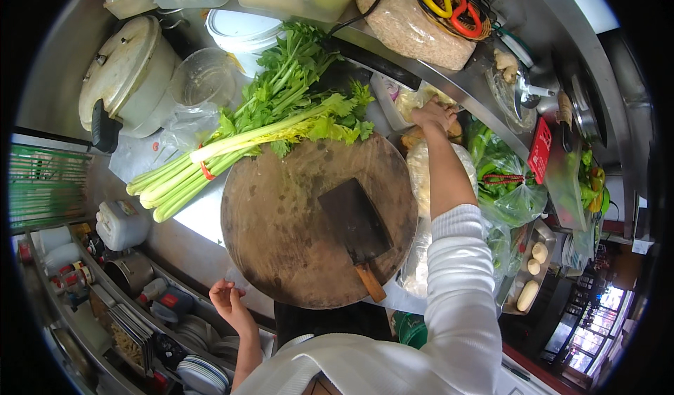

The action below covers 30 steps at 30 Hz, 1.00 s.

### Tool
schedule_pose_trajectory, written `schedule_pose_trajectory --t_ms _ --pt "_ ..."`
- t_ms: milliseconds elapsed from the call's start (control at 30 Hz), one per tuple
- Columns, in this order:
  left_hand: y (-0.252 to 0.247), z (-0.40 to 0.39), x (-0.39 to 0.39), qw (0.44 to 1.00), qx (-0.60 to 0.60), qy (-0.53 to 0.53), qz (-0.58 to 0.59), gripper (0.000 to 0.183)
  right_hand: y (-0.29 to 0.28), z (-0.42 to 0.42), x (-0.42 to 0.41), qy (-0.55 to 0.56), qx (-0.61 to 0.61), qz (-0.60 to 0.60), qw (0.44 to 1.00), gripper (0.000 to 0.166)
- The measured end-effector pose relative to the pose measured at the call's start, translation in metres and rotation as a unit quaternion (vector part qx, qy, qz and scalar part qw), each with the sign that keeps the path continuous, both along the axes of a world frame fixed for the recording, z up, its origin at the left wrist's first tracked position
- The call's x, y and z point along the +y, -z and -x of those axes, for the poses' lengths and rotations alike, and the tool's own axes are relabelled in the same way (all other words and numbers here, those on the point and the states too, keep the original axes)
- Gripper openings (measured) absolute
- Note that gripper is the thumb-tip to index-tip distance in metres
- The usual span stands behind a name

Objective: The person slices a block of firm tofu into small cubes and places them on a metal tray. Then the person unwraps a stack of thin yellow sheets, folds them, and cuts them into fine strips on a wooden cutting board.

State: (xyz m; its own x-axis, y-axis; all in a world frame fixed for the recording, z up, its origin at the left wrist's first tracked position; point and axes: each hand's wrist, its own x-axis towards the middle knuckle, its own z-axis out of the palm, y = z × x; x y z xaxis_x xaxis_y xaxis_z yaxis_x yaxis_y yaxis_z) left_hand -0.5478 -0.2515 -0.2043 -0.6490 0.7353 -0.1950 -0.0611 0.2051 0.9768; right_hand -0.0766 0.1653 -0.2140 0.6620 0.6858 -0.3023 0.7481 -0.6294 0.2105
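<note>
My left hand (228, 303) hangs free at the lower left of the round wooden chopping board (279, 226), fingers loosely bent with nothing in them. My right hand (435, 115) reaches past the board's far right edge, over the rim of a clear plastic container (388, 102) with pale food and a piece of purple onion. Whether its fingertips hold anything is hidden. A dark-bladed cleaver (355, 218) with a wooden handle lies flat on the board. Across the board's far left edge rests leafy celery (247, 137), its stalks bound by a red band.
A pressure cooker (124, 76) and a white lidded bucket (245, 29) stand at the back left. Bagged green peppers (500, 168) lie right of my arm. Above them runs a metal shelf (474, 97). Plates (202, 374) fill racks at lower left.
</note>
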Motion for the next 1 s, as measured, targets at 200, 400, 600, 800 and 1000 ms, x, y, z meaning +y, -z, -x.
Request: schedule_pose_trajectory --t_ms 200,400,600,800,1000 --pt "-0.004 -0.001 0.000 1.000 0.007 -0.016 -0.014 0.021 -0.008 -0.021 -0.009 -0.051 0.057 -0.160 0.984 0.053" --pt "0.000 -0.019 -0.016 1.000 -0.002 -0.006 -0.016 0.018 -0.018 -0.065 -0.030 0.042 0.081 -0.417 0.904 0.041" --pt "-0.005 -0.058 -0.032 1.000 -0.017 0.005 -0.012 0.016 -0.037 -0.026 -0.103 0.212 0.517 -0.644 0.522 0.038" --pt "-0.015 -0.096 -0.053 0.998 -0.053 0.026 -0.035 0.018 -0.057 0.002 -0.174 0.213 0.606 -0.646 0.412 0.035" --pt "-0.027 -0.113 -0.081 0.995 -0.062 0.030 -0.065 0.017 -0.055 0.052 -0.256 0.111 0.585 -0.672 0.442 0.038"
